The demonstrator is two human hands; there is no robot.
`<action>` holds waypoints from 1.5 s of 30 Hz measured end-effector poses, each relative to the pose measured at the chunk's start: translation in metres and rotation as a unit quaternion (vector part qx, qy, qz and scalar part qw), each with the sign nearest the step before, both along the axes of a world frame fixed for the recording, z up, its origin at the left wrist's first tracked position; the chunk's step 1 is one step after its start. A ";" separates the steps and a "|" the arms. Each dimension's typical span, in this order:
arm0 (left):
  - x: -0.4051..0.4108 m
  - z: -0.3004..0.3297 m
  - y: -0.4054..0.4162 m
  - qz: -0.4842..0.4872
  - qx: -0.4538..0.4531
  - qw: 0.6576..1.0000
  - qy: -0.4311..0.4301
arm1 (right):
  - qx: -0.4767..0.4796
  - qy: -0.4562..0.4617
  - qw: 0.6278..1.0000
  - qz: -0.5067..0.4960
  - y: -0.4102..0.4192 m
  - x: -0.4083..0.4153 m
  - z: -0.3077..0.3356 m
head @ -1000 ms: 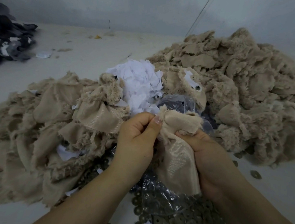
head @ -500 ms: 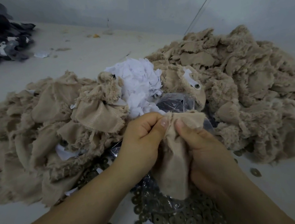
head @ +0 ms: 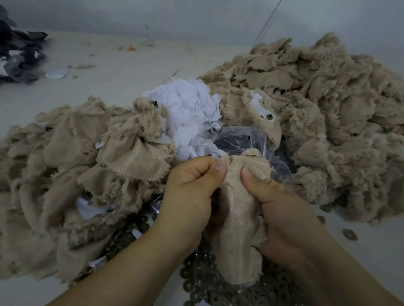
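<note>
Left hand point(head: 190, 192) and right hand point(head: 280, 209) both pinched the beige plush piece point(head: 237, 229) between them; tugged hard, its frayed edge might tear or slip onto washers point(head: 251, 303) below.

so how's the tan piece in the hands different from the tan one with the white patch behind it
The held piece is pinched by the left hand and right hand and hangs down; the patched piece lies on the heap. The held piece shows plain smooth backing; the patched piece carries a white patch with a round ring. Both are tan with fuzzy edges.
</note>
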State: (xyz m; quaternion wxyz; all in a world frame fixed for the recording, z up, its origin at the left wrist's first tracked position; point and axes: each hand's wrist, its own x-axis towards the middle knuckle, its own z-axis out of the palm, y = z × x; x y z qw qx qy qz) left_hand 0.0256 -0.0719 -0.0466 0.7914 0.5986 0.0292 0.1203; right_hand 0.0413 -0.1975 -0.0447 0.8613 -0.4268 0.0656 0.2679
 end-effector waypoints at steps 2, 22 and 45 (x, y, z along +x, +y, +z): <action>0.000 0.001 0.000 -0.001 -0.008 1.000 0.000 | 0.005 0.010 1.000 0.018 -0.001 0.000 0.001; 0.001 0.006 0.001 -0.016 0.065 0.997 -0.037 | 0.020 -0.014 0.998 0.062 -0.004 -0.001 0.003; -0.006 -0.018 0.013 -0.017 0.110 0.994 -0.015 | -0.040 -0.020 0.999 -0.008 0.001 0.001 -0.007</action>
